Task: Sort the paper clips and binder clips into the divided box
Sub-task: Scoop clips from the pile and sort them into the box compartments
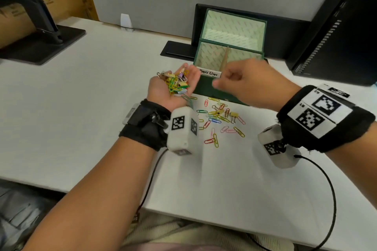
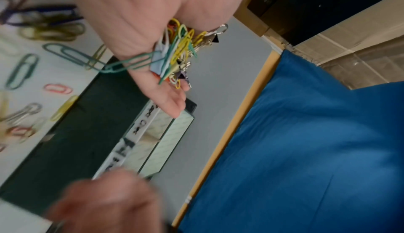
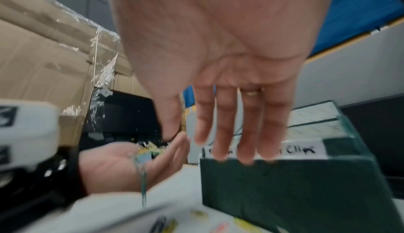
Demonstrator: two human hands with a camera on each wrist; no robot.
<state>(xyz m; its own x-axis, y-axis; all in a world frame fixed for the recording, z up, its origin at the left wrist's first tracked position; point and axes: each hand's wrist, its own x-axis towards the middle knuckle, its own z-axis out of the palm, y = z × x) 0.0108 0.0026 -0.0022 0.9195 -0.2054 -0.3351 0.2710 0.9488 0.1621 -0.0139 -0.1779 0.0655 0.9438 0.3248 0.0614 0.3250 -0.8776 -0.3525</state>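
Observation:
My left hand (image 1: 175,85) is palm up and cupped just left of the green divided box (image 1: 230,41), holding a heap of coloured paper clips and binder clips (image 1: 177,83) (image 2: 178,52). One green paper clip (image 2: 129,63) dangles off the palm's edge. My right hand (image 1: 238,81) (image 3: 229,119) hovers blurred in front of the box's "Paper Clips" label (image 1: 210,73), fingers straight and holding nothing. Loose paper clips (image 1: 216,120) and a gold binder clip (image 1: 233,117) lie on the white table before the box. A brown stick (image 1: 226,58) leans in the near compartment. The far compartment looks bare.
A black monitor stand (image 1: 44,44) sits at the far left and a black computer tower (image 1: 336,26) at the right. A flat black plate (image 1: 176,49) lies behind the box. Black cables (image 1: 328,185) trail from both wrists over the table's near edge.

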